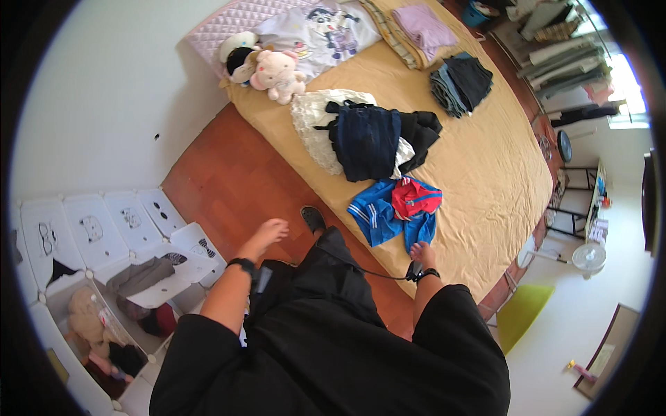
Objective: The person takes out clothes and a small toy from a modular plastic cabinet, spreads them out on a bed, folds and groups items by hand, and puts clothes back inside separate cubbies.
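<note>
My left hand [271,235] hangs over the tiled floor beside the bed, fingers loosely bent and nothing visible in them. At the bed's near edge, my right hand [422,252] is by the lower end of a blue garment with white stripes [382,216]; whether it grips the cloth cannot be told. A red garment with a blue stripe [416,198] lies on top of the blue one. Just beyond them is a heap of clothes: a dark blue denim piece [369,140], black cloth [422,136] and a white lace garment [315,130].
The bed [484,192] has a yellow sheet. Folded dark clothes [460,83], a pink folded cloth [424,28] and plush toys [278,75] lie farther up. White storage cubes [104,223] stand at left. A fan [588,258] and green chair [523,314] stand at right.
</note>
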